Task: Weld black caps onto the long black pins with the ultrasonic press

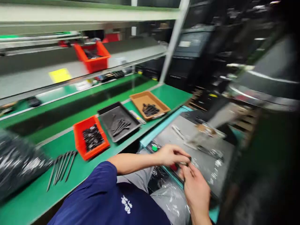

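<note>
My left hand (172, 154) reaches out from a dark blue sleeve, its fingers curled in a pinch. My right hand (196, 187) comes up from below, and its fingertips meet the left hand's. Between them is a small dark part (187, 162), blurred by motion and too small to name. Both hands hover over a grey tray (187, 131) with a teal rim that holds shiny plastic-wrapped pieces (215, 156). A crinkled clear plastic bag (171, 197) lies on my lap below the hands.
On the green bench (35, 193) stand an orange bin (91, 137) of small dark parts, a black tray (119, 122) with dark rods and a brown tray (150, 105) with dark pieces. Loose rods (61, 165) lie beside a black plastic bag (16, 162). Another orange bin (92, 56) is on the shelf.
</note>
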`<state>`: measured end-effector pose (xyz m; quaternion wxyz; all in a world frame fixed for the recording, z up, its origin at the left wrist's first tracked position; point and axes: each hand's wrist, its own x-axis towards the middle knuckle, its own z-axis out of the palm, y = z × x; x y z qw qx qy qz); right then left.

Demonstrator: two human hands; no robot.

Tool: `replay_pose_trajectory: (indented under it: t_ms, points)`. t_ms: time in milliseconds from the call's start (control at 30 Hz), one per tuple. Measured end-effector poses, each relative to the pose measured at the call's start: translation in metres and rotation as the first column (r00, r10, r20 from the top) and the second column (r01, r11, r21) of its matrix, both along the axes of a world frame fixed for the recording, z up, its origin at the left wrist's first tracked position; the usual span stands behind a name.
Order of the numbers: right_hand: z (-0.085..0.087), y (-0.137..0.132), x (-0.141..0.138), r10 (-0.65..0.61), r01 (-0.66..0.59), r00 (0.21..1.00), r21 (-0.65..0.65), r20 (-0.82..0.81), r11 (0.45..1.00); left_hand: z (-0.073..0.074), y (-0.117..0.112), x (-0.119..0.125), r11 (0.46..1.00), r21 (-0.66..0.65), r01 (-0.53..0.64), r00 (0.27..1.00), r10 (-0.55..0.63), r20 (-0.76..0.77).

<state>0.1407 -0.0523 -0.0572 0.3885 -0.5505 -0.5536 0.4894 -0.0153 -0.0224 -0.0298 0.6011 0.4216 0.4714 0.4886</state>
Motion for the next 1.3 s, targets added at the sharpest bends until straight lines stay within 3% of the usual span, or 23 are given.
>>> replay_pose_trajectory:
  t_ms: [67,167,300,467,600,767,933,1200,1300]
  points:
    - [-0.007,0.007,0.008,-0.14,0.141,0.987,0.008,-0.078,0.99,0.007,0.031,-0.013,0.991,0.114,-0.071,0.996,0.076,-0.038]
    - [-0.026,0.006,0.028,-0.24,0.238,0.967,-0.034,-0.082,0.971,0.018,0.081,-0.023,0.972,0.21,-0.104,0.992,0.117,-0.05]
    - [-0.047,-0.022,0.052,-0.229,0.212,0.972,-0.217,-0.057,0.953,0.021,0.126,-0.015,0.95,0.297,-0.093,0.994,0.107,-0.034]
    - [-0.041,-0.043,0.059,-0.271,0.214,0.953,-0.334,-0.135,0.918,0.022,0.161,0.004,0.912,0.409,-0.006,0.976,0.094,-0.195]
    - [-0.036,-0.045,0.063,-0.304,0.239,0.94,-0.34,-0.155,0.91,0.021,0.18,0.012,0.871,0.49,0.034,0.922,0.161,-0.351]
    - [-0.046,-0.048,0.069,-0.338,0.26,0.926,-0.365,-0.169,0.894,0.016,0.197,0.012,0.834,0.551,0.019,0.864,0.264,-0.429]
    - [-0.054,-0.051,0.071,-0.291,0.217,0.942,-0.363,-0.165,0.906,0.017,0.212,0.009,0.89,0.45,0.075,0.912,0.122,-0.393]
    - [-0.061,-0.046,0.074,-0.204,0.147,0.968,-0.332,-0.146,0.932,0.025,0.221,0.003,0.841,0.509,0.184,0.888,0.08,-0.453]
    - [-0.062,-0.044,0.073,-0.188,0.136,0.972,-0.318,-0.14,0.939,0.024,0.223,0.002,0.861,0.467,0.203,0.874,0.056,-0.483]
